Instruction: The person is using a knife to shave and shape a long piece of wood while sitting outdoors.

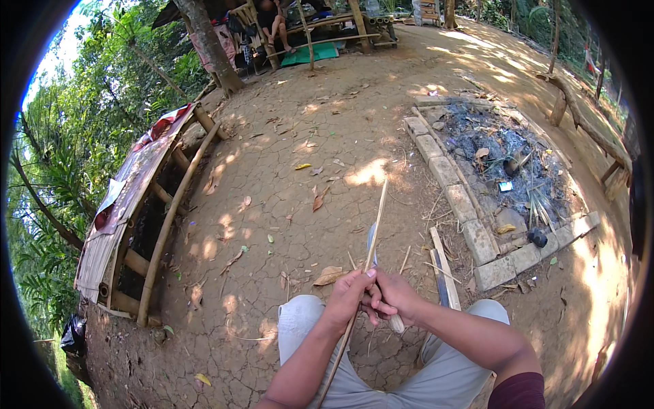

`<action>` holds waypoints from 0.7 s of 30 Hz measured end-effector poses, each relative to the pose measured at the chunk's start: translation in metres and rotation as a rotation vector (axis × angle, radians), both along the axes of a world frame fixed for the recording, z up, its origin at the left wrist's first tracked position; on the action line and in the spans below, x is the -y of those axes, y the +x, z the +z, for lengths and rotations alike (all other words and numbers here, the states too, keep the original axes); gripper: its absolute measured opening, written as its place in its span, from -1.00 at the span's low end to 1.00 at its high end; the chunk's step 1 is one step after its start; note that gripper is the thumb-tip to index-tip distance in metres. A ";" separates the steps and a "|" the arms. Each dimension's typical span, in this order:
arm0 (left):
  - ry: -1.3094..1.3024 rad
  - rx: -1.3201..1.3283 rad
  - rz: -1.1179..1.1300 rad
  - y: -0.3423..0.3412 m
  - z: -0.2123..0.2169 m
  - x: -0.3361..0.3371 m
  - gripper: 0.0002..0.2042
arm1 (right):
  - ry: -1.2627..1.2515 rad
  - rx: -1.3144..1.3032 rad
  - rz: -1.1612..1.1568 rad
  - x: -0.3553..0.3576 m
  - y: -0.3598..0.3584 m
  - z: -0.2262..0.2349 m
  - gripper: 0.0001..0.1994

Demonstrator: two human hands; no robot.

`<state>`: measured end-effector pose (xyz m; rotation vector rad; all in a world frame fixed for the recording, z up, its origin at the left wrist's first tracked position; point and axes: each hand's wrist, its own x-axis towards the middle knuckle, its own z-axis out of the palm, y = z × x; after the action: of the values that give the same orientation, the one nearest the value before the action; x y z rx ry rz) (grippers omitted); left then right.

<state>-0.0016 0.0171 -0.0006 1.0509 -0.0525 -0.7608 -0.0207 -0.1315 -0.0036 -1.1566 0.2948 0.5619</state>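
- My left hand point(349, 294) has its grip pinched around one thin bamboo strip point(371, 238), thumb on top; the strip runs from between my knees up and away over the cracked dirt ground point(272, 170).
- My right hand point(395, 300) has its grip wrapped tight on one knife point(372, 240), pale handle end sticking out below the fist and the blade lying flat along the strip just past the left thumb.
- To do this well, I judge: keep the blade shallow against the strip, push away from the body, and keep the left thumb behind the edge.
- Count: two hands, one strip in hand, one knife.
- One flat bamboo slat point(444, 266) lies on the ground by my right knee.
- One block-edged fire pit point(470, 225) with ash sits to the right; one bamboo frame bench point(163, 225) to the left.
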 end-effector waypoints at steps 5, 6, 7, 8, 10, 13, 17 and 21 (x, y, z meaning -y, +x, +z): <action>-0.019 0.025 0.003 -0.002 -0.004 0.003 -0.69 | 0.026 0.011 0.017 0.002 -0.001 -0.011 -0.37; -0.035 0.012 0.007 -0.002 -0.003 0.003 -0.69 | 0.045 0.025 0.013 0.002 -0.001 -0.010 -0.36; -0.009 0.019 -0.006 -0.002 -0.001 0.001 -0.70 | 0.065 0.040 0.012 0.002 0.000 -0.008 -0.36; 0.018 0.026 -0.018 -0.001 0.001 -0.001 -0.70 | 0.085 0.056 0.011 0.002 0.000 -0.006 -0.36; 0.024 0.018 -0.030 0.001 0.001 -0.003 -0.71 | 0.013 0.033 -0.012 -0.003 -0.003 0.004 -0.36; 0.006 0.010 -0.016 0.001 -0.002 -0.003 -0.70 | -0.002 0.039 0.005 0.000 -0.002 -0.004 -0.36; -0.021 0.023 0.005 -0.002 -0.001 0.002 -0.69 | 0.019 0.048 0.019 0.002 -0.002 -0.005 -0.36; 0.024 0.035 -0.041 0.002 0.001 -0.002 -0.70 | 0.039 0.045 0.033 0.004 0.001 -0.006 -0.37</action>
<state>0.0006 0.0192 0.0009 1.0891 -0.0952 -0.7823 -0.0201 -0.1354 -0.0093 -1.1367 0.2255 0.5674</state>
